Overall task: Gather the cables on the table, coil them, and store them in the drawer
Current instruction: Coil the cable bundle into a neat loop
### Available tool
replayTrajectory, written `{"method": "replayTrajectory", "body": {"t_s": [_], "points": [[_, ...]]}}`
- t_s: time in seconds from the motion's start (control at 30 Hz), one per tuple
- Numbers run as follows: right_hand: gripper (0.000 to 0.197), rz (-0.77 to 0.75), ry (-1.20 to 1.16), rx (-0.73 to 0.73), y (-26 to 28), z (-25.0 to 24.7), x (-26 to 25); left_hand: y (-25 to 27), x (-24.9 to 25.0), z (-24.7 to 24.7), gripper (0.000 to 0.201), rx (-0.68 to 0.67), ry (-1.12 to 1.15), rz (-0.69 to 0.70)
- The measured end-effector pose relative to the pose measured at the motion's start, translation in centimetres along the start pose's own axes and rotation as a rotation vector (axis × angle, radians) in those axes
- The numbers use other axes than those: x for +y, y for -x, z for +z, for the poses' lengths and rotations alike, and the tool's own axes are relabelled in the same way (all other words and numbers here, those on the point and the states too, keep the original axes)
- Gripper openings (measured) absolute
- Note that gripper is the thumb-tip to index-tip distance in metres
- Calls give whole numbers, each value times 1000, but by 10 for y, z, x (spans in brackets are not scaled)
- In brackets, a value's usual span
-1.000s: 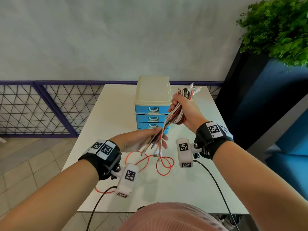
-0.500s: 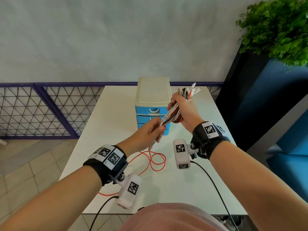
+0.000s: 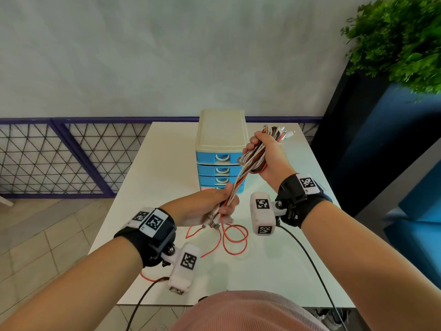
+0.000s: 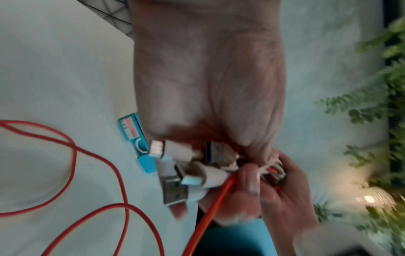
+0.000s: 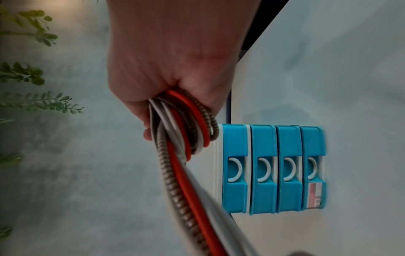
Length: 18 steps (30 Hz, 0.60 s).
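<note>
My right hand (image 3: 265,154) is raised beside the drawer unit and grips a folded bundle of cables (image 3: 253,161), white, red and braided; the same cable bundle (image 5: 186,131) loops out of the fist of the right hand (image 5: 166,72) in its wrist view. The strands run down to my left hand (image 3: 223,201), which grips their loose ends. Several USB plugs (image 4: 184,171) stick out of the left hand (image 4: 219,138). One red cable (image 3: 235,237) trails from it onto the white table (image 3: 167,149) in loose loops; the red cable (image 4: 94,173) lies below the palm.
A small drawer unit (image 3: 220,149) with a cream top and several blue drawers (image 5: 271,169), all shut, stands mid-table. A railing runs along the left, a dark planter with a green plant (image 3: 401,41) stands at the right. Black wrist-camera leads (image 3: 310,261) cross the table's near edge.
My left hand slid up the strands towards the right hand, then came back down and closed around the plug ends. The right hand kept its grip and stayed high.
</note>
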State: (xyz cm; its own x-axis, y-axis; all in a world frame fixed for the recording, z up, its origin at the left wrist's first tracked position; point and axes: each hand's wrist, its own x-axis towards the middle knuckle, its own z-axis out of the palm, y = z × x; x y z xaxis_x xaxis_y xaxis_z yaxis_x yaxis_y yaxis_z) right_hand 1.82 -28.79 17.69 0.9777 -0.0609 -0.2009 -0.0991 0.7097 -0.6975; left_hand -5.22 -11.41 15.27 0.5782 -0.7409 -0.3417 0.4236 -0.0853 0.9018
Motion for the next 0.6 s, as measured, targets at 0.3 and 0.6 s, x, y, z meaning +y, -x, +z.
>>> {"method": "replayTrajectory", "body": {"t_s": [0.3, 0.6], "points": [[23, 101, 223, -121, 4, -6, -7, 5, 0, -21, 35, 98, -378, -61], [14, 278, 918, -333, 19, -2, -5, -3, 20, -22, 30, 463, -1917, 243]]}}
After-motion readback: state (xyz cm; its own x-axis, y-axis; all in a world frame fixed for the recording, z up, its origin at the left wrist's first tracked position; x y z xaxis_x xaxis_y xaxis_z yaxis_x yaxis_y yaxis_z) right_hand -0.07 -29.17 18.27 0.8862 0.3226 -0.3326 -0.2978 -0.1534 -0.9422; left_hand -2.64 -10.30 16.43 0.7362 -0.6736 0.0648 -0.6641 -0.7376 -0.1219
